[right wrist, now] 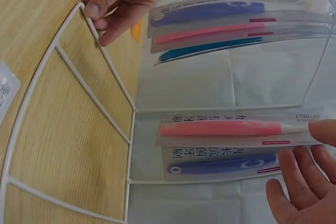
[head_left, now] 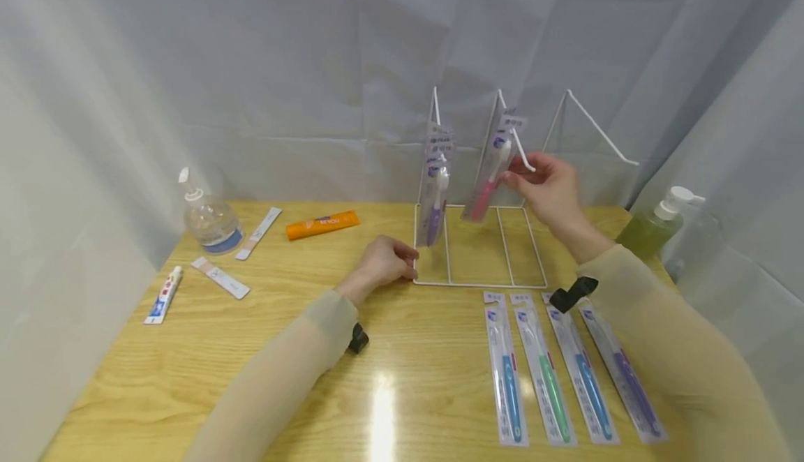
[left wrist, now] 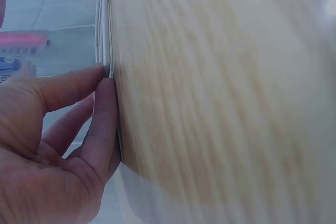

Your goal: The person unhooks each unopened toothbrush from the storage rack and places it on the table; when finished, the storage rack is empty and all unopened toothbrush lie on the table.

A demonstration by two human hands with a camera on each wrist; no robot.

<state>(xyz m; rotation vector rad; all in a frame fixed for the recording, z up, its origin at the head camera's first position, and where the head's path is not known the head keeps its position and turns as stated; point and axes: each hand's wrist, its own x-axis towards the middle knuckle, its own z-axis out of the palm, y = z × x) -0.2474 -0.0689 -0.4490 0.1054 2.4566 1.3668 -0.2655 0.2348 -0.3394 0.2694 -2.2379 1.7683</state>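
Two hands (head_left: 546, 183) at rack (head_left: 477, 284) edges

The left hand (head_left: 386, 261) rests low with its forearm stretched forward, fingers (left wrist: 102, 124) loosely curled, thumb and fingertips pressed together. The right hand (head_left: 548, 186) is raised, wrist bent, fingers (right wrist: 294, 171) fairly straight, thumb opposite them, pinching.

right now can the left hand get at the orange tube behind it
Probably yes: the left hand rests on the rack's corner, and bare table lies between it and the orange tube; letting go of the rack seems the only cost.
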